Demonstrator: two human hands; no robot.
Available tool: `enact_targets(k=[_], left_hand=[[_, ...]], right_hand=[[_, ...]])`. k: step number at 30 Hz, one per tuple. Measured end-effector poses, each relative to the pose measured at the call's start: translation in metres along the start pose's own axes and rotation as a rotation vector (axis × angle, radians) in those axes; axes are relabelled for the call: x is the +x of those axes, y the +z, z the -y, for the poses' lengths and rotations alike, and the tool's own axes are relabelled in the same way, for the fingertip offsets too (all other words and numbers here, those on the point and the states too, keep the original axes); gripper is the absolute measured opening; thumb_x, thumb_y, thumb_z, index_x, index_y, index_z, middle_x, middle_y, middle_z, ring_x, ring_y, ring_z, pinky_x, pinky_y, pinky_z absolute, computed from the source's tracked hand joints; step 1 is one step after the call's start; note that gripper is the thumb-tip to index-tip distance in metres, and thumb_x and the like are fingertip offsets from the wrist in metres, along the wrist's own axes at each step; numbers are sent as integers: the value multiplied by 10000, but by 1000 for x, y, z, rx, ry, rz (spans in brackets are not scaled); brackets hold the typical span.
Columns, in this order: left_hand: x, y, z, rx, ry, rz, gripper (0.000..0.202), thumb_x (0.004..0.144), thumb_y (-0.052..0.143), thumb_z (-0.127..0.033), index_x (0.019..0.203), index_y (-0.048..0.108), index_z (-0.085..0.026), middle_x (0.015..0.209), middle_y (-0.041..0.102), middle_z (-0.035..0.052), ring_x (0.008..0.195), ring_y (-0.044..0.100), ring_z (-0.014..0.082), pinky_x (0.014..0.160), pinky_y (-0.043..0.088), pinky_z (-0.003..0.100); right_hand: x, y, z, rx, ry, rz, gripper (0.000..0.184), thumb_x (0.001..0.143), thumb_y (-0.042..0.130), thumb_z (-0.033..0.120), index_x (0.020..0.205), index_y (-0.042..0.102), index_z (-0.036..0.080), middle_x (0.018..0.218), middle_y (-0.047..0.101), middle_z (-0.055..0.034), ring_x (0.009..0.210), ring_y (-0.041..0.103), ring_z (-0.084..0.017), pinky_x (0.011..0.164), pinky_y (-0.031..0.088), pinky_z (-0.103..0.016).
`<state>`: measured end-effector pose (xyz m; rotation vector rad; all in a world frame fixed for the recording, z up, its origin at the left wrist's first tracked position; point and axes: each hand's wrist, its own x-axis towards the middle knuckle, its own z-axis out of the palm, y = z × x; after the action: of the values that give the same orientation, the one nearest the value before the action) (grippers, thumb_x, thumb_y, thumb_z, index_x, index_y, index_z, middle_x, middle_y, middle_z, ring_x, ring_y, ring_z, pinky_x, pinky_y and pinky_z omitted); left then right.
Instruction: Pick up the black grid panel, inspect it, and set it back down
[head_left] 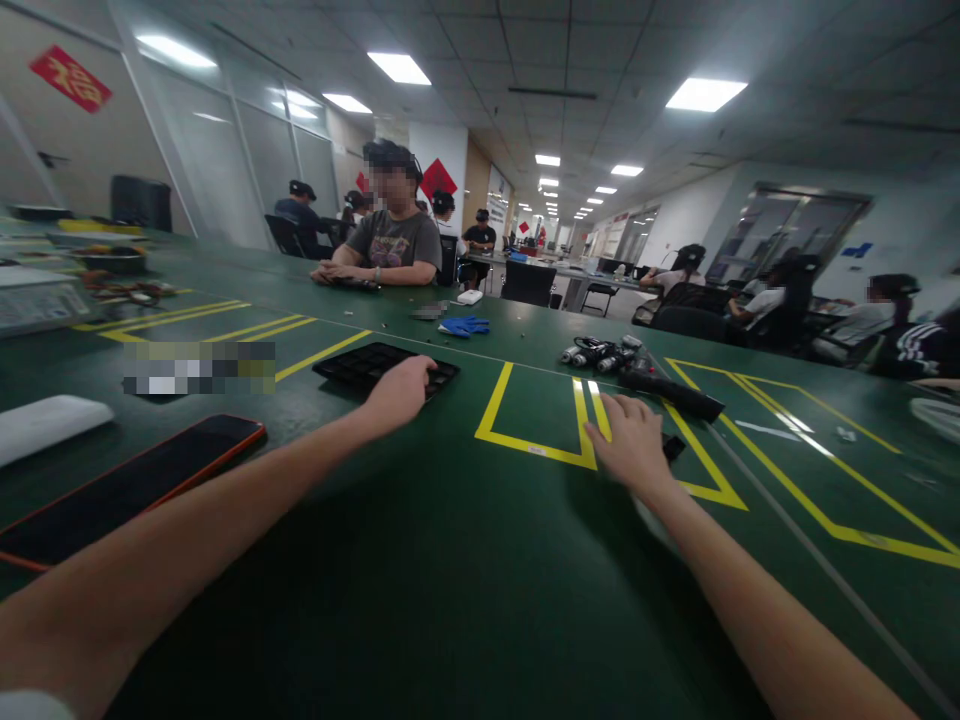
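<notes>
My left hand [401, 393] is at the right part of a black compartment tray [360, 362], its fingers curled together. What they hold, if anything, is hidden. My right hand [631, 440] is low over the green table, beside the yellow tape lines [581, 415]. Its fingers are somewhat apart and I see nothing in them. A small black object [673, 447] shows just right of that hand, partly covered by it. Past it lie a black tube-like object [675, 395] and a bundle of black cables with metallic ends [600, 353].
A phone with an orange edge [142, 485] and a white object [52, 425] lie on the left. Blue gloves [463, 327] and a small white box [470, 297] are farther back. A person [394, 240] sits across the green table [450, 600], hands together.
</notes>
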<state>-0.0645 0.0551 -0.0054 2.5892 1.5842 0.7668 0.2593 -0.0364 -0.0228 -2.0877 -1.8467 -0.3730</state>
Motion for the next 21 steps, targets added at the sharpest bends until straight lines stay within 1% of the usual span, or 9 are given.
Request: enact_targets(k=[1, 4, 7, 9, 12, 14, 16, 19, 21], left_hand=[[-10, 6, -11, -5, 46, 32, 416, 798, 279, -69, 1145, 508, -75, 999, 605, 122, 912, 561, 198, 829, 431, 313], [-37, 23, -33, -30, 242, 179, 451, 770, 322, -25, 1158, 527, -130, 1129, 587, 93, 1031, 539, 176, 917, 408, 317], [-48, 31, -34, -17, 273, 265, 434, 783, 318, -26, 1136, 553, -120, 1201, 567, 95, 1117, 504, 172, 982, 367, 326], [-48, 30, -33, 0, 260, 295, 417, 797, 314, -35, 1122, 565, -111, 1218, 561, 99, 1135, 496, 173, 993, 358, 329], [-52, 21, -44, 12, 268, 269, 374, 847, 321, -95, 1135, 561, -98, 1256, 532, 117, 1196, 445, 189, 1025, 318, 356], [-63, 12, -60, -23, 338, 249, 349, 879, 356, -185, 1164, 546, -125, 1294, 501, 105, 1245, 388, 199, 1062, 252, 393], [-80, 4, -78, -100, 462, 330, 362, 880, 410, -285, 1211, 517, -187, 1331, 469, 72, 1267, 358, 201, 1081, 202, 411], [-102, -4, -99, -191, 586, 529, 443, 868, 441, -361, 1293, 442, -237, 1384, 402, 58, 1286, 332, 211, 1073, 219, 389], [-108, -5, -105, -203, 606, 571, 453, 874, 432, -356, 1306, 428, -222, 1395, 383, 65, 1293, 318, 219, 1063, 232, 377]], right_hand=[[-6, -1, 15, 49, -89, 32, 576, 829, 381, 457, 1302, 401, 129, 1318, 415, -184, 1230, 328, -354, 1004, 249, -557], [-31, 1, 58, 224, -325, 147, 580, 835, 369, 493, 1332, 367, 195, 1376, 375, -118, 1289, 271, -328, 1042, 200, -570], [-54, 3, 86, 330, -497, 276, 563, 853, 326, 510, 1331, 374, 217, 1398, 363, -105, 1302, 267, -321, 1047, 183, -582], [-58, 2, 90, 359, -548, 328, 544, 868, 284, 506, 1313, 404, 219, 1382, 391, -110, 1285, 308, -310, 1042, 221, -565], [-43, -3, 74, 316, -495, 287, 532, 871, 279, 496, 1303, 419, 218, 1381, 396, -103, 1284, 316, -303, 1036, 252, -543], [-26, -5, 48, 193, -371, 173, 517, 876, 287, 454, 1295, 428, 186, 1390, 379, -113, 1298, 284, -307, 1046, 221, -541], [-10, -4, 16, -4, -174, 61, 516, 871, 291, 430, 1290, 431, 162, 1387, 373, -136, 1300, 259, -332, 1038, 173, -578], [3, 5, -28, -235, 99, 97, 579, 835, 293, 530, 1261, 463, 176, 1343, 412, -165, 1256, 284, -412, 967, 119, -678], [4, 14, -47, -249, 206, 200, 608, 813, 288, 575, 1247, 473, 191, 1252, 488, -177, 1162, 395, -424, 912, 213, -674]])
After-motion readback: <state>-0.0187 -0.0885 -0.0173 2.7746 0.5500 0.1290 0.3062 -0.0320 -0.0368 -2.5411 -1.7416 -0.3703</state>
